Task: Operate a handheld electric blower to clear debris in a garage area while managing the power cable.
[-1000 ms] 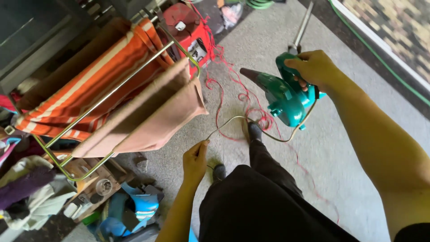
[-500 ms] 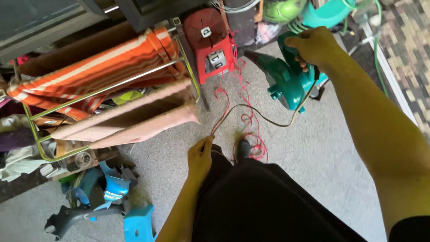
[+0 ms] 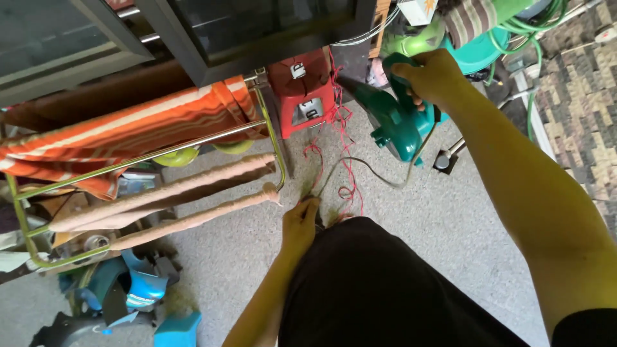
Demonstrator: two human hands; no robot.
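Observation:
My right hand (image 3: 432, 78) grips the handle of a teal electric blower (image 3: 393, 121), held out in front of me with its nozzle pointing left toward a red box (image 3: 301, 96). A grey cord (image 3: 379, 180) runs from the blower down to my left hand (image 3: 299, 223), which is closed on the cord low by my leg. Thin red string (image 3: 347, 168) lies tangled on the grey floor between the red box and my left hand.
A metal drying rack (image 3: 154, 157) with orange striped and tan cloths stands at the left. Blue plastic parts (image 3: 138, 292) lie below it. A dark glass cabinet (image 3: 244, 32) is ahead. Green hoses (image 3: 533, 32) and a teal basin clutter the top right.
The view has moved forward toward the cabinet and red box. My right hand has carried the blower closer to them, and my left hand still holds the cord.

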